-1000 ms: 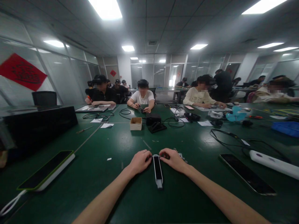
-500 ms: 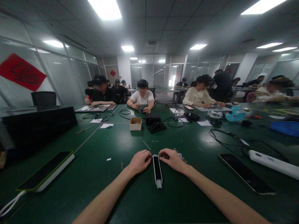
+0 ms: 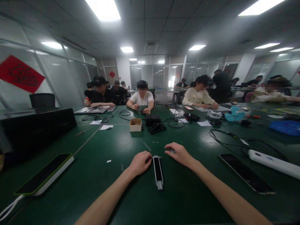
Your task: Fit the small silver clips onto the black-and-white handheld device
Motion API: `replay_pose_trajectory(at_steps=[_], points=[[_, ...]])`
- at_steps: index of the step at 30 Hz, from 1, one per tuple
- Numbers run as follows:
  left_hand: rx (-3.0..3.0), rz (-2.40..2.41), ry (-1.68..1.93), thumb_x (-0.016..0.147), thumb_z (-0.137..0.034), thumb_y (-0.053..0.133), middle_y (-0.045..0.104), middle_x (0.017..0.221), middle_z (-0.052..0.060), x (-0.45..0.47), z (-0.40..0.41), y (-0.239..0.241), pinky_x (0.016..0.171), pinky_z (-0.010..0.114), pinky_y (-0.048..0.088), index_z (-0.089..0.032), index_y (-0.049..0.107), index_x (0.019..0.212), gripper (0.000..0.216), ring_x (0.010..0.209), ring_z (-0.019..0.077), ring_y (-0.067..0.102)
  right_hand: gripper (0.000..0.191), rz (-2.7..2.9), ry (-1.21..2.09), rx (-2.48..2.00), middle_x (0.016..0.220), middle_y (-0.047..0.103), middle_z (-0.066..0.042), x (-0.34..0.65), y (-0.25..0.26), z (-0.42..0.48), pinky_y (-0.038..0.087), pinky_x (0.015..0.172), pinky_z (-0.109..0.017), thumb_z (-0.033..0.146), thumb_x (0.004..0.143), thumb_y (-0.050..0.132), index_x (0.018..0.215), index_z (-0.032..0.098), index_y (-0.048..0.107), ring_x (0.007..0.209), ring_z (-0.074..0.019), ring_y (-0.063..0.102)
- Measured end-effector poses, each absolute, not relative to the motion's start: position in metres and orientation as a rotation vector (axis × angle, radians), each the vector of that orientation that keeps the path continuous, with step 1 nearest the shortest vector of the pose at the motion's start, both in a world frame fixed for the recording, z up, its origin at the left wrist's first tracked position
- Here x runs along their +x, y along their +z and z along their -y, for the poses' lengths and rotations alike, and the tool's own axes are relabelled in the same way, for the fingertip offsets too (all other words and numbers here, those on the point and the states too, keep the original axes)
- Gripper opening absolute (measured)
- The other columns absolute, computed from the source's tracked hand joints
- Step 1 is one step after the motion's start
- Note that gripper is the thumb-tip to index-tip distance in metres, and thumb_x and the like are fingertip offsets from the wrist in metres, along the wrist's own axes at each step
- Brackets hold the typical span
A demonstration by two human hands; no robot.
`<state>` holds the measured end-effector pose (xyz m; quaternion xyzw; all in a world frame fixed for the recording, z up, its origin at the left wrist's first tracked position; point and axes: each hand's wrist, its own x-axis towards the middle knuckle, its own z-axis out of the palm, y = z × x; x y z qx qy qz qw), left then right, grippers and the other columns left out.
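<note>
A slim device with a black face, a white rim and a grey near end (image 3: 158, 172) lies lengthwise on the green table in front of me. My left hand (image 3: 141, 162) rests at its far left corner, fingers curled and fingertips against that end. A small thin metal piece (image 3: 160, 157) sticks out to the right there. Right of the device, my right hand (image 3: 179, 153) is held with thumb and index finger apart. Small shiny metal parts (image 3: 172, 151) show beneath its fingers, mostly covered by the hand.
On the left lies a green-edged phone (image 3: 44, 173) on a white block with a cable. To the right are a dark phone (image 3: 246, 173) and a white power strip (image 3: 274, 164). Ahead stand a small open box (image 3: 135, 125) and a black stand (image 3: 156, 127). Several people sit opposite.
My right hand has left the device's far end and moved up and right, over the small metal parts, its fingers opening. My left hand and the device stay in place.
</note>
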<state>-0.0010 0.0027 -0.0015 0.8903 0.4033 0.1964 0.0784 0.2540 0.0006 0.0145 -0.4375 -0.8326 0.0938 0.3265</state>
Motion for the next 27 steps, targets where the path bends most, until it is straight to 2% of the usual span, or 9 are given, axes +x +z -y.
replay_pose_trajectory(at_steps=[3,7,13,17,27], points=[[2.659,-1.211,0.583,0.087,-0.023,0.047,0.058,0.085,0.002,-0.002,-0.003,-0.002,0.069,0.026,0.041,-0.019,0.057,0.091,0.011,0.077,0.0154,0.055,0.019,2.073,0.109,-1.231,0.096,0.064,-0.006,0.282,0.018,-0.010,0.047,0.084,-0.035,0.027,0.088,0.050,0.099,0.019,0.063,0.090,-0.0191,0.059],[2.624,-1.212,0.576,0.088,-0.023,0.046,0.058,0.087,0.002,-0.002,-0.002,-0.001,0.070,0.026,0.042,-0.019,0.056,0.092,0.012,0.078,0.0156,0.055,0.021,2.187,0.082,-1.361,0.099,0.064,-0.007,0.311,0.010,-0.023,0.045,0.088,-0.037,0.025,0.088,0.048,0.098,0.020,0.065,0.096,-0.0206,0.056],[2.604,-1.219,0.570,0.087,-0.023,0.046,0.059,0.087,0.002,-0.002,-0.002,0.001,0.071,0.027,0.043,-0.019,0.057,0.092,0.012,0.078,0.0155,0.055,0.025,2.356,0.185,-1.479,0.101,0.062,-0.006,0.314,-0.005,-0.031,0.045,0.083,-0.033,0.026,0.087,0.047,0.100,0.023,0.068,0.094,-0.0196,0.057],[2.572,-1.223,0.545,0.088,-0.025,0.045,0.059,0.090,0.002,-0.002,0.000,0.004,0.072,0.027,0.044,-0.019,0.057,0.093,0.014,0.080,0.0156,0.055,0.022,2.322,0.234,-1.492,0.098,0.061,-0.006,0.312,-0.007,-0.033,0.044,0.083,-0.032,0.027,0.085,0.050,0.095,0.024,0.069,0.091,-0.0191,0.057],[2.611,-1.220,0.561,0.087,-0.021,0.045,0.059,0.087,0.003,-0.001,0.000,0.005,0.072,0.028,0.044,-0.019,0.058,0.090,0.013,0.080,0.0163,0.055,0.022,2.228,0.145,-1.517,0.087,0.062,-0.006,0.302,-0.001,-0.028,0.045,0.076,-0.031,0.027,0.087,0.044,0.088,0.017,0.064,0.082,-0.0176,0.057]])
